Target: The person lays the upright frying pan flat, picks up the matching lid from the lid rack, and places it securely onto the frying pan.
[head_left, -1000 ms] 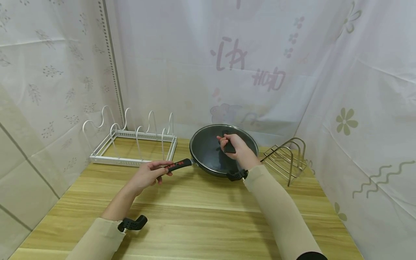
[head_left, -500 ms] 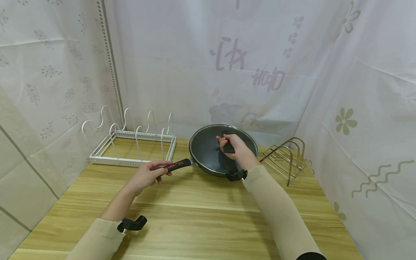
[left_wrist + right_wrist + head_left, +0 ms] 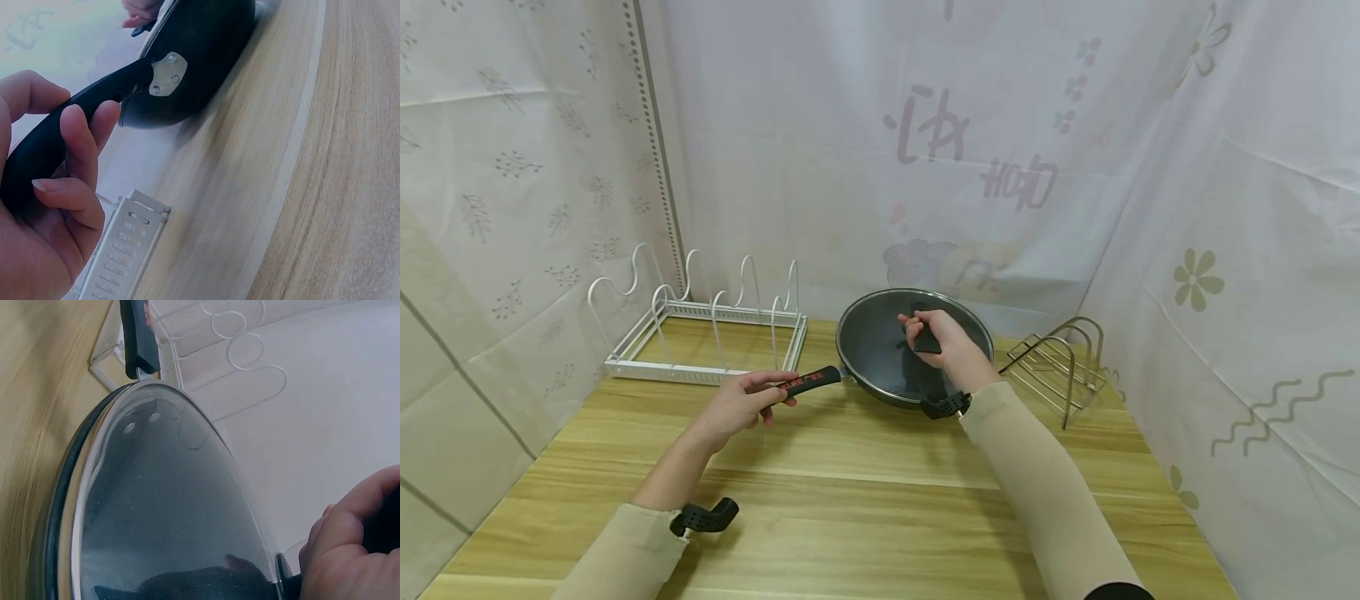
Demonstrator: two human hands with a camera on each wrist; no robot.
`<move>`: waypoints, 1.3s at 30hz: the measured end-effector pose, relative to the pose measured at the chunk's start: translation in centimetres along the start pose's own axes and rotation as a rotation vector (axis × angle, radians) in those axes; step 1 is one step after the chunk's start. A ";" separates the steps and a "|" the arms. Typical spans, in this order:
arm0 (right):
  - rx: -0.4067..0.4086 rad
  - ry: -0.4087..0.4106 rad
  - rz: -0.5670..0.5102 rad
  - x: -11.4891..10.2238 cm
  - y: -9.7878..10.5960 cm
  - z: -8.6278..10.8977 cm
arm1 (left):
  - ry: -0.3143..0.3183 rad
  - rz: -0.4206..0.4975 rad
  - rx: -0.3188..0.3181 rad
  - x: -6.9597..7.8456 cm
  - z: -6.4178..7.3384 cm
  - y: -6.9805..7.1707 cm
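Note:
A dark frying pan rests on the wooden table, covered by a glass lid with a metal rim. My left hand grips the pan's black handle, which carries red lettering and points left. In the left wrist view the thumb and fingers wrap that handle, and a riveted metal bracket joins it to the pan. My right hand holds the lid's black knob, fingers curled around it. The right wrist view shows the lid lying over the pan rim, with the hand at the lower right.
A white wire rack with curved dividers stands at the back left of the table. To the pan's right is a smaller brass-coloured wire rack. Patterned curtains hang behind and along both sides.
The pan's far rim sits very slightly lower than before. Both hands keep their holds on the pan handle and the lid knob.

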State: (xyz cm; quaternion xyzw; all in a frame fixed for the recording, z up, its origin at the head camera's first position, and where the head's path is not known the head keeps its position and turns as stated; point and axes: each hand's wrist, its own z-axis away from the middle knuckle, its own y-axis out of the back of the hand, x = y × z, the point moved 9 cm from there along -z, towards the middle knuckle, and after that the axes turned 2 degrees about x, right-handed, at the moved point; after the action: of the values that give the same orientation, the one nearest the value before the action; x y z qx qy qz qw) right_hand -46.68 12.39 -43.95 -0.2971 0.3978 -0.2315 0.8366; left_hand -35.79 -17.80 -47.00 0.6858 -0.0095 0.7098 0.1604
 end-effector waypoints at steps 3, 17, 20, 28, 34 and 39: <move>-0.006 -0.001 0.007 0.0 0.0 0.0 | -0.001 -0.005 0.002 0.1 0.0 0.0; 0.004 0.038 0.070 -0.1 0.2 -0.3 | 0.005 -0.023 -0.003 0.0 0.0 0.0; 0.016 0.071 0.120 -0.3 0.4 -0.4 | 0.002 -0.030 -0.007 -0.1 0.0 0.0; -0.007 0.099 0.245 -0.5 0.8 0.3 | 0.005 -0.044 -0.018 -0.1 0.0 0.0; -0.029 0.066 0.323 -0.2 0.9 1.4 | 0.001 -0.045 -0.014 0.1 0.1 0.0; -0.059 0.034 0.396 0.3 1.3 2.2 | 0.000 -0.045 -0.017 0.0 0.1 0.0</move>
State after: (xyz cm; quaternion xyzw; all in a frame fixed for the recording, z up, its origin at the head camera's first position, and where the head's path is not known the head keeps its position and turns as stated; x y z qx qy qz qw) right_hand -44.50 13.77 -43.85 -0.2336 0.4692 -0.0555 0.8498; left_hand -35.68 -17.86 -46.99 0.6846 -0.0003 0.7058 0.1821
